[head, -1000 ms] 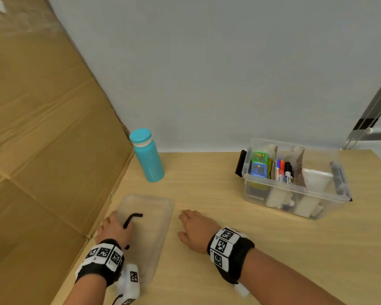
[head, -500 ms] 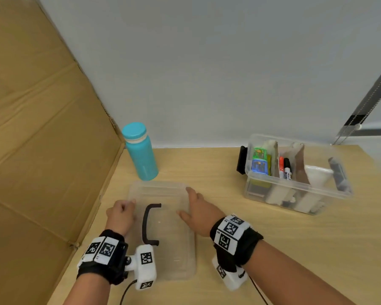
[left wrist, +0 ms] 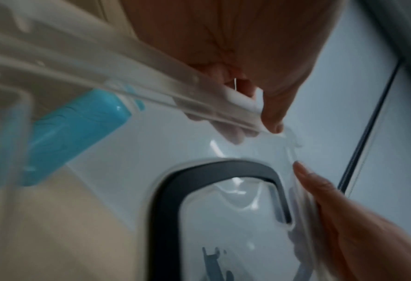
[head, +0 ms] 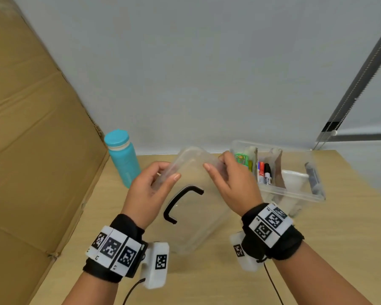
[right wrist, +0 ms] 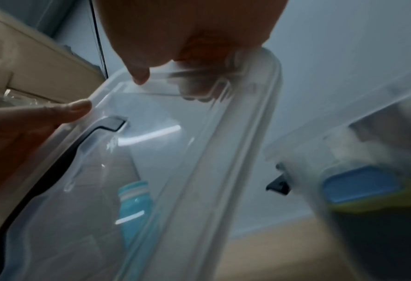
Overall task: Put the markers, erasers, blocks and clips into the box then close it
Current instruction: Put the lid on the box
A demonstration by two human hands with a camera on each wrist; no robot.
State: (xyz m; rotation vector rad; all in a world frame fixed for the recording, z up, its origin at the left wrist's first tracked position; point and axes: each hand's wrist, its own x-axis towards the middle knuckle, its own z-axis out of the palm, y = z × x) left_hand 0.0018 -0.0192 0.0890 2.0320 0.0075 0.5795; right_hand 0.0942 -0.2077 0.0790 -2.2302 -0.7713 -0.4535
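Both hands hold the clear plastic lid (head: 194, 219) with its black handle (head: 180, 201) tilted up above the table. My left hand (head: 161, 179) grips the lid's left edge, thumb on top. My right hand (head: 216, 170) grips its far right edge. The clear box (head: 295, 190) stands open at the right, holding markers (head: 264, 176), a green block (head: 242, 159) and white pieces. In the left wrist view the lid (left wrist: 236, 218) and handle (left wrist: 166, 199) fill the frame, blurred. In the right wrist view the lid (right wrist: 199, 152) passes next to the box (right wrist: 368, 171).
A teal bottle (head: 122, 157) stands at the back left by a large cardboard sheet (head: 31, 150) leaning along the table's left side. A grey wall runs behind the wooden table (head: 350, 249). A black latch (right wrist: 278, 184) hangs on the box's near end.
The lid lay flat on the table under both hands; now both hands have lifted it, tilted it up and carried it rightward toward the box.
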